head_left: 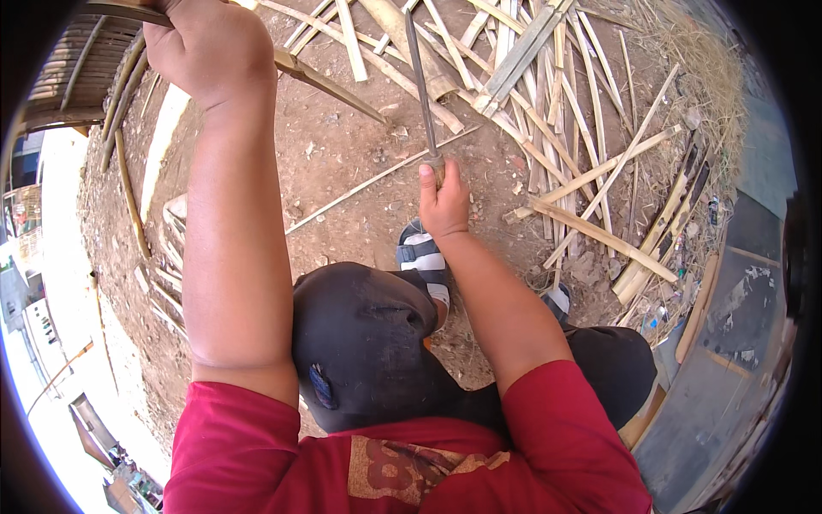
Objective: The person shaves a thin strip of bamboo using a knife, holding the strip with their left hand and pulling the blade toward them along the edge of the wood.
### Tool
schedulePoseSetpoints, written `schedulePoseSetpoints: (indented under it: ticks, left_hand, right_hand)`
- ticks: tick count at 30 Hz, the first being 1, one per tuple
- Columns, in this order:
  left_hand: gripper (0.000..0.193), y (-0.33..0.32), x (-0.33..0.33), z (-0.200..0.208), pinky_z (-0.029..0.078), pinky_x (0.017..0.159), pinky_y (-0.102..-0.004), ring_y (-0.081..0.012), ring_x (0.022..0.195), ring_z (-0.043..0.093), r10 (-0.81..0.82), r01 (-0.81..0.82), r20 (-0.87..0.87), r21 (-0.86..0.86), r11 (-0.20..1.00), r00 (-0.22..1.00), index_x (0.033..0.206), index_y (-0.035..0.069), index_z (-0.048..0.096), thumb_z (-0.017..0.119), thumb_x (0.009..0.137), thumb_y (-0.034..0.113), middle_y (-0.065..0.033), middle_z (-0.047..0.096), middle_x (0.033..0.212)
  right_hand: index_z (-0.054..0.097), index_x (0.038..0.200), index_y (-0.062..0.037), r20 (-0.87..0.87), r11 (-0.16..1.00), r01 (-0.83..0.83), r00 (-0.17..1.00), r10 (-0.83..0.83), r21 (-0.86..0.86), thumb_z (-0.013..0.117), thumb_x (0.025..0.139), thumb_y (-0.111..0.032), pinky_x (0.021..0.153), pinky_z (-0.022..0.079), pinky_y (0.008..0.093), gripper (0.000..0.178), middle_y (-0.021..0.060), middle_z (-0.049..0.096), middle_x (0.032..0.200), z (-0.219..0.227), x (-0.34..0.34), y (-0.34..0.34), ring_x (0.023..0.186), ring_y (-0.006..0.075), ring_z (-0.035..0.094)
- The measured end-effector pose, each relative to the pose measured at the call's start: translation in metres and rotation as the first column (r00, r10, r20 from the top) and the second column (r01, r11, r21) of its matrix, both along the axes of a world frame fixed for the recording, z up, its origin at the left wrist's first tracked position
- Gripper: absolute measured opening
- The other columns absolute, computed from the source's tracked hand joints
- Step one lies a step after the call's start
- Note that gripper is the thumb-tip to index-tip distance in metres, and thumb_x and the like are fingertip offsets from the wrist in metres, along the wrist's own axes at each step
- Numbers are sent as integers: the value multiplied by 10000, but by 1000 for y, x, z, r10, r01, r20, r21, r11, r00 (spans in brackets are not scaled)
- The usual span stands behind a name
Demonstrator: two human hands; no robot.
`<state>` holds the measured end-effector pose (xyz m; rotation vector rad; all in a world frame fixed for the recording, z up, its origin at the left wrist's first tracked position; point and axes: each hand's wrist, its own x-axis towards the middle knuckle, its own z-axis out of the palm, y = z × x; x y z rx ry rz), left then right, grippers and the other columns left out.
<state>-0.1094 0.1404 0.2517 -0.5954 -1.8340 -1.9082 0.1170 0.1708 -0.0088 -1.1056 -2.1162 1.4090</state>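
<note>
My left hand (pixel 201 47) is raised at the upper left, closed around a long bamboo strip (pixel 330 84) that tapers to a point toward the middle of the ground. My right hand (pixel 443 201) grips the handle of a long dark blade (pixel 419 77) that points straight up and away from me, its tip near the top edge. The blade runs just right of the strip's pointed end. Both arms wear red short sleeves, and my knees in dark trousers are bent below the hands.
A pile of split bamboo slats (pixel 548 94) lies on bare brown earth (pixel 342 171) at the upper right. My sandalled foot (pixel 421 257) rests under the right hand. A bamboo fence panel (pixel 81 60) stands at the upper left; dry straw (pixel 702 60) lies at the far right.
</note>
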Motion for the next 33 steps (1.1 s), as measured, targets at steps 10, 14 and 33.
schedulePoseSetpoints:
  ticks: [10, 14, 33]
  left_hand:
    - [434, -14, -38, -11, 441, 692, -311, -143, 655, 513, 192, -201, 104, 90, 975, 976, 937, 38, 477, 359, 1107, 420, -34, 551, 703]
    - [469, -29, -41, -10, 434, 776, -307, -152, 771, 523, 123, -132, 92, 100, 986, 988, 945, 24, 514, 352, 1109, 432, -53, 546, 804]
    - [568, -43, -39, -11, 473, 849, -310, -156, 666, 528, 207, -214, 147, 35, 976, 967, 1257, -80, 278, 299, 1105, 466, -47, 554, 689]
  right_hand:
    - [579, 1170, 13, 303, 991, -67, 948, 100, -117, 532, 1007, -505, 803, 516, 564, 545, 318, 683, 950, -15, -17, -8, 947, 505, 657]
    - [575, 1124, 21, -102, 997, 44, 994, -38, 57, 546, 1010, -480, 747, 522, 550, 515, 302, 678, 880, 9, -32, 2, 891, 506, 658]
    - [602, 1169, 32, -80, 993, -100, 992, 95, -70, 556, 1002, -512, 869, 512, 530, 571, 273, 705, 1012, 35, -31, 5, 1007, 472, 663]
